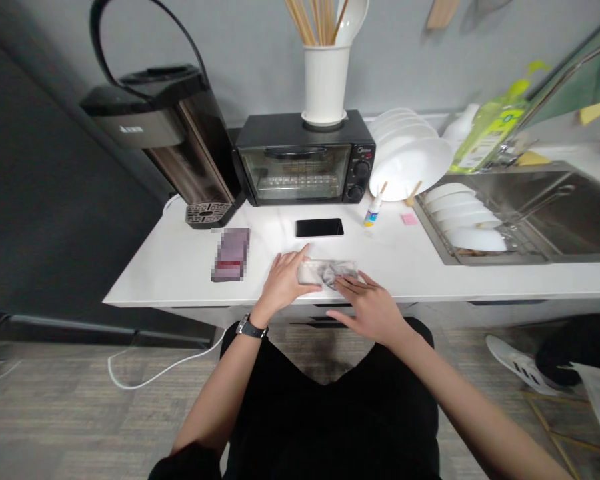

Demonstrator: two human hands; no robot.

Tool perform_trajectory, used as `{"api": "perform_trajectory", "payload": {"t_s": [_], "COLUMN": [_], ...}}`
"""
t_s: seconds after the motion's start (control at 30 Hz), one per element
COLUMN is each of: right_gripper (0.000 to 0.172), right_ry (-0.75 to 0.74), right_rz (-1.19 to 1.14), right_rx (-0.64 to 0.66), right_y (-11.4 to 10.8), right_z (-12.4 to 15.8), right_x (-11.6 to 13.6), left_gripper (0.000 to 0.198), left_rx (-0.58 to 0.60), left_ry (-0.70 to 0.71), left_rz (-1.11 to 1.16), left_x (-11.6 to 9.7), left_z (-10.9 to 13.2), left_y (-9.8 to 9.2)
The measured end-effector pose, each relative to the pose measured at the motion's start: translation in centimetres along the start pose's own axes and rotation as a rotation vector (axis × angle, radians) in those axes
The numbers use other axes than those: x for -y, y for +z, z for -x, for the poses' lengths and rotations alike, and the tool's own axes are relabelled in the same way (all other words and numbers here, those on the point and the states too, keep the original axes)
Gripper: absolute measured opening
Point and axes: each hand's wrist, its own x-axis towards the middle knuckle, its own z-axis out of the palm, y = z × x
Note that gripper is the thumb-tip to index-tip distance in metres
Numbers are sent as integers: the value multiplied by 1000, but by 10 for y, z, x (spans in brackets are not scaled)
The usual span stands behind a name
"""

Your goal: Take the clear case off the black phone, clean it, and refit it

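A small flat grey-and-white patterned object, like a phone case [327, 272], lies near the front edge of the white counter [180, 267]. My left hand [283, 282], with a watch on its wrist, wraps round the object's left end, thumb up along its far side. My right hand [370, 307] rests at the object's right end, fingers stretched onto it. A black phone [319, 228] lies face up just beyond the object. A small glue bottle [373, 211] stands to the phone's right.
A black toaster oven [305, 165] with a white utensil holder [326, 83] on top stands at the back. A water dispenser [170, 133] is left, stacked white plates [410, 160] and a sink [540, 207] with dishes right. A blurred card [231, 254] lies left. Someone's shoe [517, 363] is on the floor.
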Motion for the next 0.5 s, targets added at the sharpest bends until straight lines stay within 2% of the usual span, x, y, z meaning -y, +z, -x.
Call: {"api": "perform_trajectory", "payload": {"t_s": [0.13, 0.23, 0.3, 0.43, 0.5], "right_gripper": [62, 58, 55, 53, 56], "right_ry": [-107, -139, -131, -40, -35], "right_rz": [-148, -147, -90, 31, 36], "right_rx": [76, 66, 49, 40, 52], "right_y": [11, 16, 13, -5, -13], "right_z": [-49, -70, -64, -23, -7], "right_x": [15, 11, -1, -29, -34], "left_gripper": [105, 97, 95, 102, 105], "left_rx": [-11, -38, -60, -94, -96], "left_ry": [6, 0, -2, -24, -25], "left_rz": [-18, -40, -43, -40, -34], "left_x": [1, 2, 3, 3, 2], "left_z": [1, 2, 3, 3, 2], "left_y": [-2, -1, 0, 4, 5]}}
